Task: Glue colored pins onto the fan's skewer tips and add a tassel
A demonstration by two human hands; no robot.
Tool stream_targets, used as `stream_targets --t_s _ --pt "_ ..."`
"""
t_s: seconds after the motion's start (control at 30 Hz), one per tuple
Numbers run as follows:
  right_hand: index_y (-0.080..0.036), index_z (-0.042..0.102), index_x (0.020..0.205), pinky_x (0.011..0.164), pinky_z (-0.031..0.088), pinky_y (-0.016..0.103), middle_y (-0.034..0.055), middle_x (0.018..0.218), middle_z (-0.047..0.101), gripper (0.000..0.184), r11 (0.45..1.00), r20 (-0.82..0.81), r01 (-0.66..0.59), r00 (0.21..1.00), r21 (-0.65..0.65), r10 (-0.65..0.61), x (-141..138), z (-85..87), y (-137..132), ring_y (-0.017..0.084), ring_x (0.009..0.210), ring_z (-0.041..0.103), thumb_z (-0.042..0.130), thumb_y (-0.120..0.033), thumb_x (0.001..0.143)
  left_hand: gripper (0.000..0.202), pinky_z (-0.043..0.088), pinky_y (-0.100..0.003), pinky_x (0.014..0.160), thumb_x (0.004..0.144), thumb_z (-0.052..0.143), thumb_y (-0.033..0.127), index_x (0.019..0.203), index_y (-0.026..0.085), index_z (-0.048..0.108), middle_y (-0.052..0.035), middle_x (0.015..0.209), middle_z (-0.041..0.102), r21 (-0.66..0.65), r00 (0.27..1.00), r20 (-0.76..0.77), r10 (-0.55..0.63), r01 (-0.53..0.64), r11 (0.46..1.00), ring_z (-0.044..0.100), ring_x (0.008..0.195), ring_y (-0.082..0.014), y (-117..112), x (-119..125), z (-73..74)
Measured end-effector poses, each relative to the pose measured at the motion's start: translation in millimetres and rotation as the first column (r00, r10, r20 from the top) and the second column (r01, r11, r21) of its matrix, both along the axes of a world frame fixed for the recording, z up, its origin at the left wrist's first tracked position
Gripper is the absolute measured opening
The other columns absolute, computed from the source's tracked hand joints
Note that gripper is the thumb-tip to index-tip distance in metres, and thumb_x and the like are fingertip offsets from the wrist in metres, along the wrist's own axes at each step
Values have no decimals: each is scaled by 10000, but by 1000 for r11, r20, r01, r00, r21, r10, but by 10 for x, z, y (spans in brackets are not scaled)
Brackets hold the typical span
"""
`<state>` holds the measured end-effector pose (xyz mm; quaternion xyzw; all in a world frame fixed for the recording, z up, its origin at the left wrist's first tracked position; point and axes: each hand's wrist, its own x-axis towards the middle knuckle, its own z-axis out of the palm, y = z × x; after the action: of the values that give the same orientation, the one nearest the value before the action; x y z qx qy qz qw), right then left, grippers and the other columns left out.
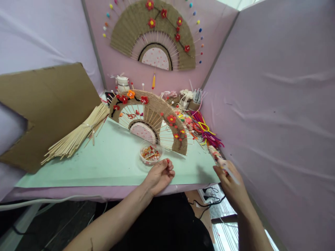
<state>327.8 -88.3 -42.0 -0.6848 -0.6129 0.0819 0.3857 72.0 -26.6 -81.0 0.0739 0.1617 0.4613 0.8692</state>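
Pink cloth-walled booth, mint-green table mat point(104, 164). Item: small red bead point(165, 161), pinched between fingertips of left hand point(158, 176) at the mat's near edge, just beside round clear plastic dish of mixed beads point(151, 153). Right hand point(231, 183) clasps pale patterned stick-shaped tool point(218, 158). Behind: jute-wound half-round fan with red felt flowers point(154, 115); bundled bamboo skewers point(78, 134); coloured pipe cleaners point(206, 134).

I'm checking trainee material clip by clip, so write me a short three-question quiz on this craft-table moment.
1. True or false: the bundle of wooden sticks lies left of the woven fan on the table.
2. The clear dish of beads sits where, relative to the left hand? A) just beyond its fingertips B) under its palm C) behind its wrist
3. Which hand holds the pen-shaped tool?
Key: 1 true; 2 A; 3 the right hand.
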Motion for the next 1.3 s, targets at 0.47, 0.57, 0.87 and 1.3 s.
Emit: stream_targets --t_s 0.47,0.57,0.87,1.3 --pt "-181 600 1135 870 455 486 167 1143 612 408 988 353 72 935 -135 -19 234 -124 293 346 1051 576 612 -432 813 301 388 -166 531 549 884 203 700 142 630 37 676 475 -206 982 137 -128 154 966 432 599 -58 -172 44 303" --pt "-237 627 1085 895 464 409 100 1118 625 245 979 76 -197 978 49 193 -147 156 185 254 1039 587 564 -372 890 283 386 -168 531 579 872 211 713 141 632 37 669 480 -201 973 157 -167 197 959 445 602 -60 -211 86 311" --pt "-248 637 985 910 464 356 49 1019 629 205 819 -329 -540 751 192 572 -1001 175 267 198 1013 593 672 -163 802 257 363 -160 534 625 850 175 752 117 635 31 670 535 -216 969 147 -198 227 949 465 579 -43 -284 171 258" --pt "-238 659 866 839 489 362 42 894 649 64 836 -421 -478 723 267 548 -1032 36 260 190 894 615 642 -195 821 230 297 -178 509 691 809 187 708 109 594 42 600 444 -294 979 82 -189 205 934 367 531 -46 -293 244 314"
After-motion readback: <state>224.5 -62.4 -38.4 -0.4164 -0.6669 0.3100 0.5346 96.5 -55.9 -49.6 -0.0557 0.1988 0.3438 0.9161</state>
